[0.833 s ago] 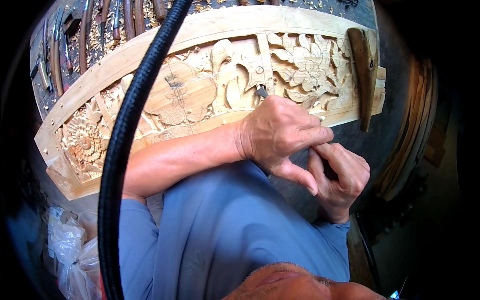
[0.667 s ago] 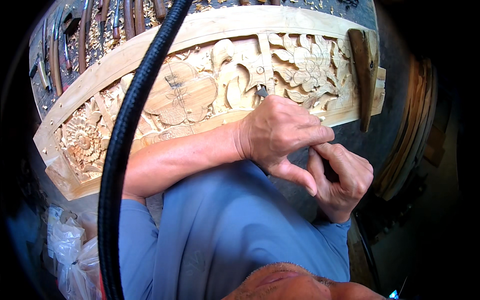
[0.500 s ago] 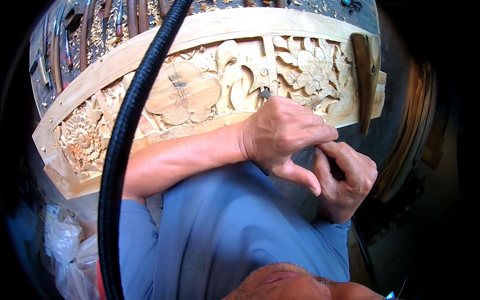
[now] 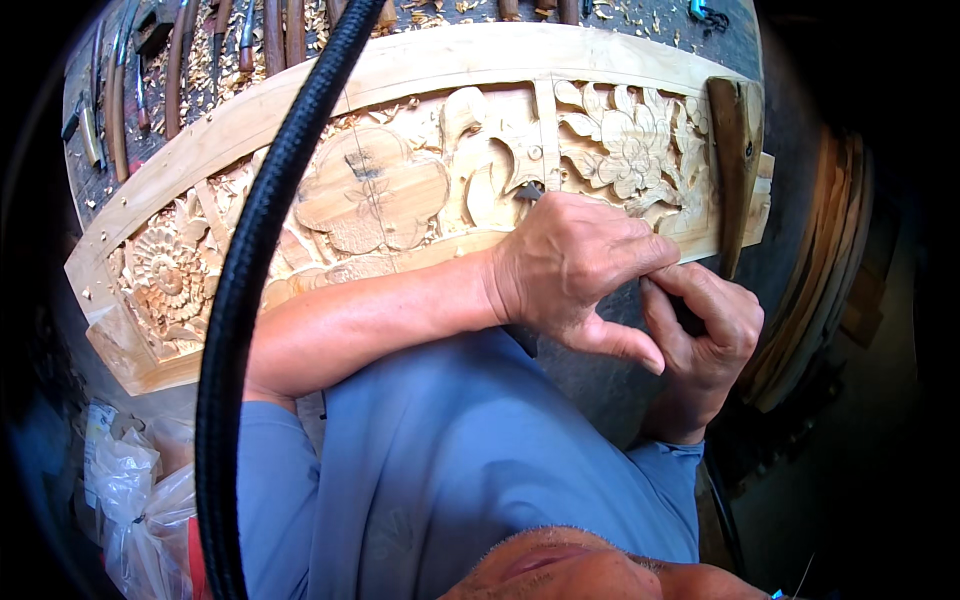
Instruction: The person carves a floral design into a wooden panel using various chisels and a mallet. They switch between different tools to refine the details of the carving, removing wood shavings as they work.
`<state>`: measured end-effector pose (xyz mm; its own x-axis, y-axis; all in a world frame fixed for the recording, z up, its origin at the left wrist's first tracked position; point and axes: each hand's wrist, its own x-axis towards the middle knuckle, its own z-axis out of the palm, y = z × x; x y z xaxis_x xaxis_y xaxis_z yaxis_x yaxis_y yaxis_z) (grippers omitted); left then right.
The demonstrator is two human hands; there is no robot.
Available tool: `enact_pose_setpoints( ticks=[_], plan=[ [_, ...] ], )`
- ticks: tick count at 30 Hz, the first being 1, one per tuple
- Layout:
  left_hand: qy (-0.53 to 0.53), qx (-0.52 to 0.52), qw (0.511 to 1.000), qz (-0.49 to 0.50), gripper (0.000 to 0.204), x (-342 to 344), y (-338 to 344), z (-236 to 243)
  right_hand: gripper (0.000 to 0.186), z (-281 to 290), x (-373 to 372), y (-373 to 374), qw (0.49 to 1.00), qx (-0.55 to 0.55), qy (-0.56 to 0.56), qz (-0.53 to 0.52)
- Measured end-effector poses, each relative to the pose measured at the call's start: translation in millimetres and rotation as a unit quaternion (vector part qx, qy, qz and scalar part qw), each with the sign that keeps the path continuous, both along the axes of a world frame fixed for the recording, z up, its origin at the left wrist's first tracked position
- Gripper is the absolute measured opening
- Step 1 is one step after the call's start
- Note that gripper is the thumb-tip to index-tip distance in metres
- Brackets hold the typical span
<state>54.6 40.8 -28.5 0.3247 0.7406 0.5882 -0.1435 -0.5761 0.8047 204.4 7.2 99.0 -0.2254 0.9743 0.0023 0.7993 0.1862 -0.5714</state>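
A long curved panel of pale wood (image 4: 400,190), carved with flowers and leaves, lies across the workbench. My left hand (image 4: 575,265) rests on its lower edge, fingers wrapped round a carving chisel whose dark metal tip (image 4: 527,190) touches the carved middle section. My right hand (image 4: 705,335) sits just right of and below the left, gripping the hidden rear of the same chisel's handle. Most of the tool is covered by both hands.
A dark wooden mallet (image 4: 735,150) lies across the panel's right end. Several chisels with wooden handles (image 4: 180,60) and wood chips lie on the bench behind. A thick black hose (image 4: 250,300) runs down the left. Crumpled plastic bags (image 4: 130,490) sit lower left.
Both hands stay in the same grip on the chisel; the view has shifted slightly, and the right hand has edged a little rightward and down.
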Motion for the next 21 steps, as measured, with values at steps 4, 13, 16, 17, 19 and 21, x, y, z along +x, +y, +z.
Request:
enact_pose_setpoints(
  ticks=[4, 13, 16, 17, 19, 21],
  plan=[
    [0.057, 0.062, 0.996, 0.016, 0.075, -6, -2, 6, 0.019, -2, 8, -2, 0.996, 0.051, 0.007, 0.079],
    [0.077, 0.082, 0.992, -0.065, 0.077, -6, -2, 5, 0.014, -14, 3, -40, 0.989, -0.026, 0.089, -0.119],
    [0.068, 0.062, 0.993, -0.072, 0.077, -4, -1, 3, 0.01, -17, 1, -44, 0.978, -0.059, 0.103, -0.171],
    [0.067, 0.055, 0.993, -0.074, 0.081, -4, -1, 3, 0.01, -18, 1, -45, 0.975, -0.07, 0.098, -0.188],
    [0.067, 0.043, 0.994, -0.078, 0.089, -4, 0, 1, 0.009, -19, 0, -44, 0.97, -0.076, 0.112, -0.2],
    [0.069, 0.041, 0.993, -0.085, 0.089, -4, 0, 1, 0.009, -19, 0, -43, 0.965, -0.085, 0.121, -0.216]
  ],
)
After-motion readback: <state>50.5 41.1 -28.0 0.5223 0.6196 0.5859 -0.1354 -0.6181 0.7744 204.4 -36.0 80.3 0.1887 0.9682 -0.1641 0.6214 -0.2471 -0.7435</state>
